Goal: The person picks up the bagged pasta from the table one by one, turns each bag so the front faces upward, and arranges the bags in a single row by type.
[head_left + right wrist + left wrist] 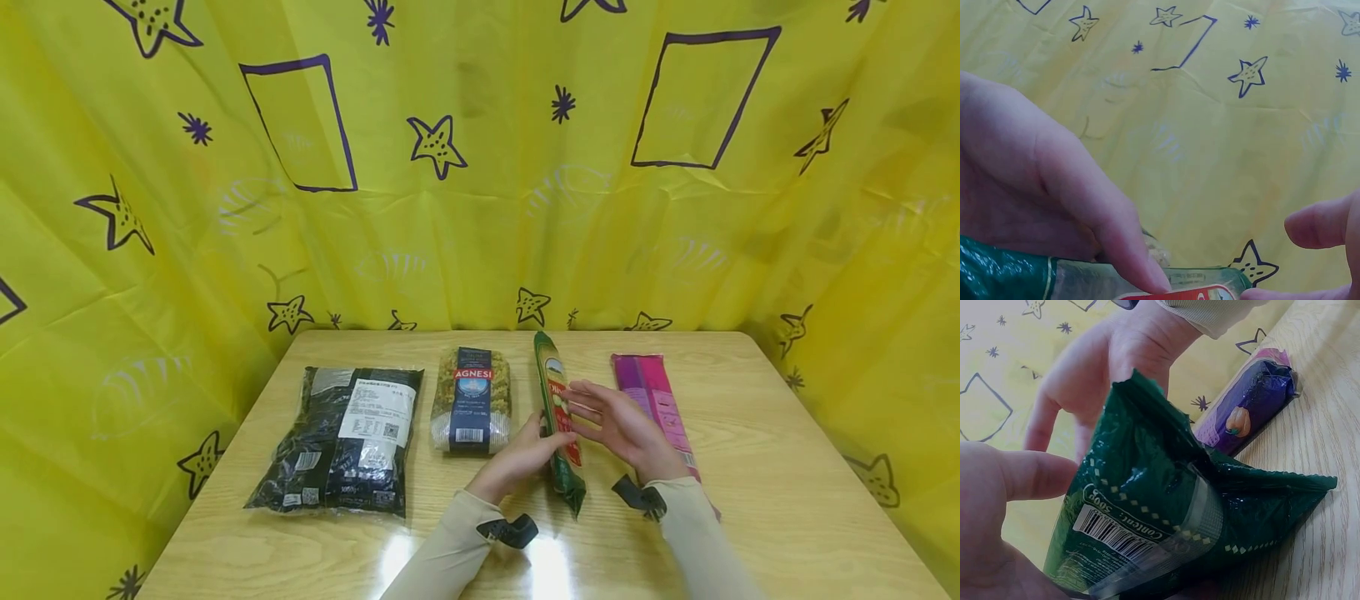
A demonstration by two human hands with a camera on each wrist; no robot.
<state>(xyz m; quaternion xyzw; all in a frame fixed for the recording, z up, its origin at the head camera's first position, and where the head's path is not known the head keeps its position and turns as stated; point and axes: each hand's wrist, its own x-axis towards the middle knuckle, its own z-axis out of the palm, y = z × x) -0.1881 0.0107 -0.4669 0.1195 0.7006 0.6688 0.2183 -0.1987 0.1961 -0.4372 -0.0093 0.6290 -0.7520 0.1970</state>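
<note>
A long green food packet (556, 408) with a red label stands on edge near the middle of the table. My left hand (525, 457) grips its near left side, with the thumb over the label face. The left wrist view shows the packet's crimped end (1141, 469) with a barcode and "Content: 500g". To the right of the packet is my right hand (626, 425), its fingers stretched toward the label. One right fingertip comes up to the packet's end in the right wrist view; whether it touches, I cannot tell. A pink and purple packet (656, 400) lies beyond my right hand.
Left of the green packet lies an Agnesi pasta bag (471, 402). Farther left is a large black bag (345, 442) with a white label. All are on a light wooden table (787, 467), backed by a yellow patterned curtain (480, 233).
</note>
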